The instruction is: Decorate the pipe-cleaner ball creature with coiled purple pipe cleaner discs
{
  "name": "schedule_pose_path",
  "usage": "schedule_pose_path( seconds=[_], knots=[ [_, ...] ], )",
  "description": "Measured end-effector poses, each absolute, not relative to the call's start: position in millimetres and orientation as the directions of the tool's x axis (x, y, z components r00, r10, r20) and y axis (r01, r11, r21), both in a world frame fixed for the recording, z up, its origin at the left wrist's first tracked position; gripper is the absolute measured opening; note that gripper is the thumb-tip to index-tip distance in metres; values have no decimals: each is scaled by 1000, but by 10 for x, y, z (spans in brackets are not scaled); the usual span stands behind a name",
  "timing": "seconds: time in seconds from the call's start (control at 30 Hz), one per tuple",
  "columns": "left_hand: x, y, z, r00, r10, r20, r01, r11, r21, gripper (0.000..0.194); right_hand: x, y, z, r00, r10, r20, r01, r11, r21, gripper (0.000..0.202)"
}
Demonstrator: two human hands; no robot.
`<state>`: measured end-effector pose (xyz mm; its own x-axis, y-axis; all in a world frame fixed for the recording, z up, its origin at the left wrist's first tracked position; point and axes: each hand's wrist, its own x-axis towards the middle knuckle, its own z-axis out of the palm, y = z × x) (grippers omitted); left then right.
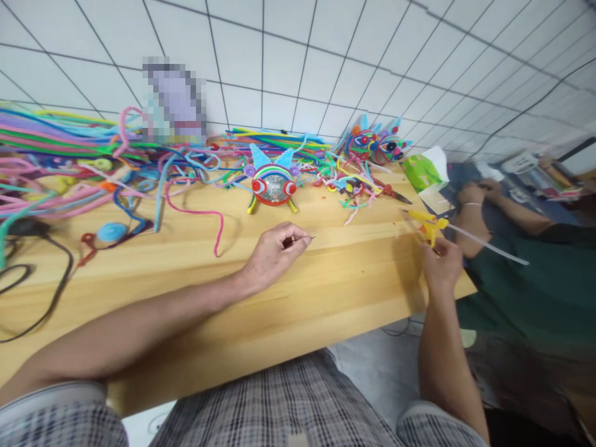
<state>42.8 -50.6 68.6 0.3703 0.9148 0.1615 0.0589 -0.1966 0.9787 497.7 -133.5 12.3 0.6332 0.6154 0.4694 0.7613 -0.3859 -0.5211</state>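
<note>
My left hand (275,256) is closed in a pinch above the middle of the wooden table (326,298). A tiny dark tip sticks out past its fingertips; what it belongs to is too small to tell. At the table's right end, my right hand (442,264) grips a yellow hot glue gun (431,225), its nozzle pointing left. A long whitish glue stick (488,244) trails out behind it. Just beyond my left hand stands a pipe-cleaner figure (273,183) with blue pointed ears, red ringed eyes, a silvery middle and yellow feet. Neither hand touches it.
Pipe cleaners (60,139) in many colours pile up along the tiled wall. Two similar figures (372,143) stand at the back right, near scissors (395,194) and a green packet (421,171). A black cable (58,298) curls at left. Another person's hands (479,192) rest at right.
</note>
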Motion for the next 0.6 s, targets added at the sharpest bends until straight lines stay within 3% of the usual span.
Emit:
schedule_pose_path(
  seconds=[0.07,0.2,0.27,0.47,0.6],
  knots=[
    [360,-470,850,405,888,217,105,-280,954,16,4786,-1316,152,635,588,502,757,-344,-556,55],
    [74,-290,1301,504,814,287,320,-485,814,13,4380,-1210,323,530,653,541,818,-225,-530,45],
    [-148,-156,1528,452,831,324,452,-526,720,13,4202,-1170,428,470,689,552,842,-162,-515,39],
    [-837,218,1946,344,825,449,794,-511,330,24,3765,-1064,620,321,772,548,863,0,-506,31],
    [-967,381,1955,302,838,455,842,-458,284,32,3408,-878,704,156,822,548,861,158,-483,24]
  ],
)
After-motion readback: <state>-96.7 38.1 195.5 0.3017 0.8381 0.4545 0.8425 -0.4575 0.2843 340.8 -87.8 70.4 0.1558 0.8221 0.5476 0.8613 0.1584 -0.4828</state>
